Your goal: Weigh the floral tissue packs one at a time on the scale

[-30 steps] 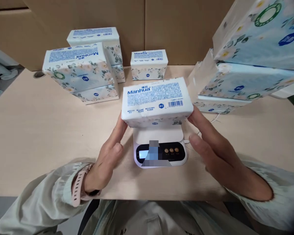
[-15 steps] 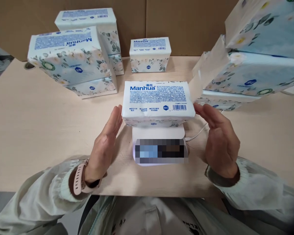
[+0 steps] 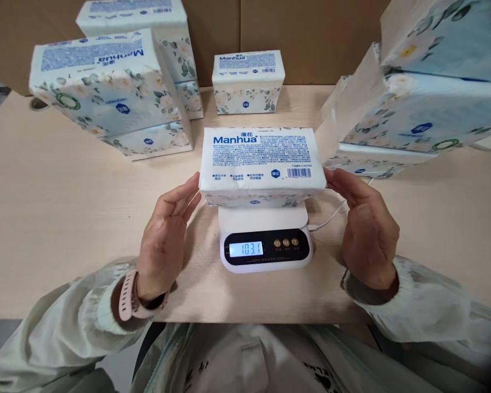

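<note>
A Manhua tissue pack (image 3: 262,164) rests on the white digital scale (image 3: 265,261), whose lit display reads 103.1. My left hand (image 3: 163,234) is at the pack's left side, fingers stretched out, fingertips at or just beside its edge. On the other side my right hand (image 3: 366,232) has its fingers extended, their tips close against the pack's right edge. Neither hand wraps round the pack; whether the fingertips press on it is hard to tell. The scale's rear part is hidden under the pack.
Stacked tissue packs (image 3: 118,93) stand at the back left, and a taller stack (image 3: 425,109) at the right. One smaller-looking pack (image 3: 247,82) sits behind the scale, before a brown panel (image 3: 311,38). A white cable (image 3: 331,218) runs from the scale's right side.
My left hand has turned slightly, its fingers spreading a little more, and has shifted left. The display, blurred out before, is readable now. The view has shifted slightly.
</note>
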`<state>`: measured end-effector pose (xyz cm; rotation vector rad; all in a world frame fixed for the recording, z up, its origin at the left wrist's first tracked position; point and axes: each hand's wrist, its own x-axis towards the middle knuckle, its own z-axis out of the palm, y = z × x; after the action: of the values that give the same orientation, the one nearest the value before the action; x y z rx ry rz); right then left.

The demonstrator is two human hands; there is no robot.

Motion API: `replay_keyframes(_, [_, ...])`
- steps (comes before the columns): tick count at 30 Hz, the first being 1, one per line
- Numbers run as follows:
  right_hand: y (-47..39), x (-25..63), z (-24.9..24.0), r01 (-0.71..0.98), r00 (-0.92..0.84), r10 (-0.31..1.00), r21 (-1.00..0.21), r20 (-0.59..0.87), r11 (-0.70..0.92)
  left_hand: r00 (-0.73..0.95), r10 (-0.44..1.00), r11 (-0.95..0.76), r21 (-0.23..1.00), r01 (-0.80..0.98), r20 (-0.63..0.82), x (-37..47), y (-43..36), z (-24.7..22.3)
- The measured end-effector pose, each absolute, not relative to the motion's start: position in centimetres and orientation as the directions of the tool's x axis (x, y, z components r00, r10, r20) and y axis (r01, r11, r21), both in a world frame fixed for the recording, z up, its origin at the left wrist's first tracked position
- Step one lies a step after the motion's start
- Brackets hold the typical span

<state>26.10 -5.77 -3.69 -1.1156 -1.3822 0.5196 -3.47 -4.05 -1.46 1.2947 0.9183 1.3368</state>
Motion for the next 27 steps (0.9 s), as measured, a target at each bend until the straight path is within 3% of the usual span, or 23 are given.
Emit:
replay_keyframes(18, [-5.92, 26.35, -3.40, 0.376, 0.185, 0.872, -0.852, 0.454, 0.364, 0.065, 0.978, -0.184, 0.968, -0.170, 0.198, -3.47, -4.00, -1.52])
replay_keyframes(27, [-5.72, 26.13, -3.75, 0.343, 0.222, 0.834, -0.841, 0.505, 0.418, 0.080, 0.972, -0.205, 0.965, -0.166, 0.220, -3.66, -3.92, -1.53])
